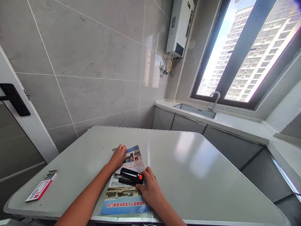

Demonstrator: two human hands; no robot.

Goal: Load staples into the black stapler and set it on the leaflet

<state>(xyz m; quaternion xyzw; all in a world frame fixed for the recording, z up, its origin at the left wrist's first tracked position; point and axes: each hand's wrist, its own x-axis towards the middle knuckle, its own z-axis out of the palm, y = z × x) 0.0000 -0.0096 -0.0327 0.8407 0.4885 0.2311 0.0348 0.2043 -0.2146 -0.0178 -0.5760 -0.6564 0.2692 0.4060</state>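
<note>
A printed leaflet (127, 194) with a blue border lies flat on the table, its text upside down to me. On it rests a black utility knife (131, 173) with an orange button and a metal end pointing left. The thumb and fingers of my right hand (150, 188) close around the knife's right end. Over the leaflet's upper left edge, my left hand (119, 155) has its fingers curled together. A thin dark strip (114, 149) shows just left of those fingertips; whether they grip it is hidden.
A red and white packet (42, 188) with grey metal pieces at its top lies on the left of the pale table (188, 188). A seam crosses the tabletop. Behind stand a counter with a sink (196, 110), a faucet (214, 101) and a white water heater (180, 28).
</note>
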